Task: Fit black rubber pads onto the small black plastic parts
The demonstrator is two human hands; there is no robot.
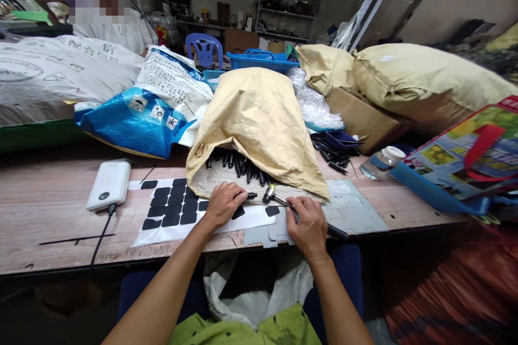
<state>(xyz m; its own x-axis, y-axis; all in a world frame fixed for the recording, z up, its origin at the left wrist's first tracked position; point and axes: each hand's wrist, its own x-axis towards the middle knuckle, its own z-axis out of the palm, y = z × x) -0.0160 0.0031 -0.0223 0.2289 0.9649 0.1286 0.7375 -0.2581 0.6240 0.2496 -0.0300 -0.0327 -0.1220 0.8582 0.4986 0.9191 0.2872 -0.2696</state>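
Note:
My left hand is closed on a small black pen-like piece, whose tip sticks out to the right past the fingers. In my right hand is a small hammer, gripped along its handle. The hammer's metal head with a yellowish face lies just right of the black piece, apart from it. Behind both hands a tan woven sack lies with its mouth toward me, and several black pen-like pieces show inside. Under my left hand is a white sheet with rows of black rounded stickers.
A white power bank with a cable sits at left. Blue-white sacks, a capped jar, more black pieces and a colourful bag surround the work spot. A grey board lies at right. Another person is at the far left.

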